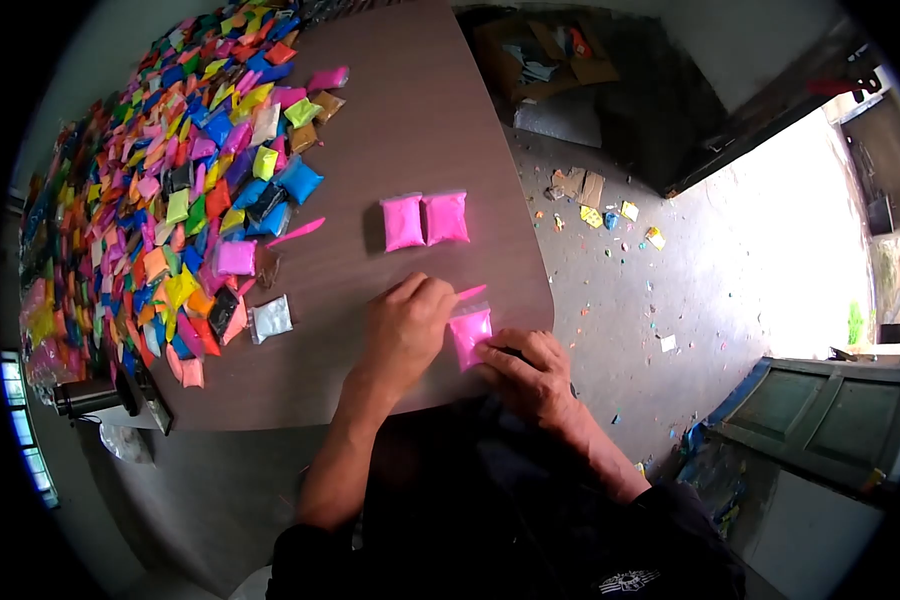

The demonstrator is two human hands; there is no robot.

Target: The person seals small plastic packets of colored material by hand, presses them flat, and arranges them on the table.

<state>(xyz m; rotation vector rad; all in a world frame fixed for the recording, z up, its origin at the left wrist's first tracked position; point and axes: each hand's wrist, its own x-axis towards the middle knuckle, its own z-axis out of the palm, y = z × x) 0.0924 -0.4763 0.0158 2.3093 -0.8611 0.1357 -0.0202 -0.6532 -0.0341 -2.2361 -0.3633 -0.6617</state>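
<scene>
A small clear bag of bright pink material (471, 335) is pinched at its lower right side by my right hand (532, 368), near the table's edge. My left hand (410, 315) is closed, its fingertips at a slim pink plastic stick (472, 292) that pokes out just above the bag's top. Beyond my hands, two more pink bags, a left one (403, 222) and a right one (446, 217), lie side by side on the brown table (370, 130). A similar pink stick (297, 232) rests by the pile.
A large heap of multicoloured small bags (160, 200) covers the table's left side. A silvery-white bag (272, 318) lies at its near edge. On the right, scraps litter the grey floor (620, 300), with an open cardboard box (560, 55) farther back.
</scene>
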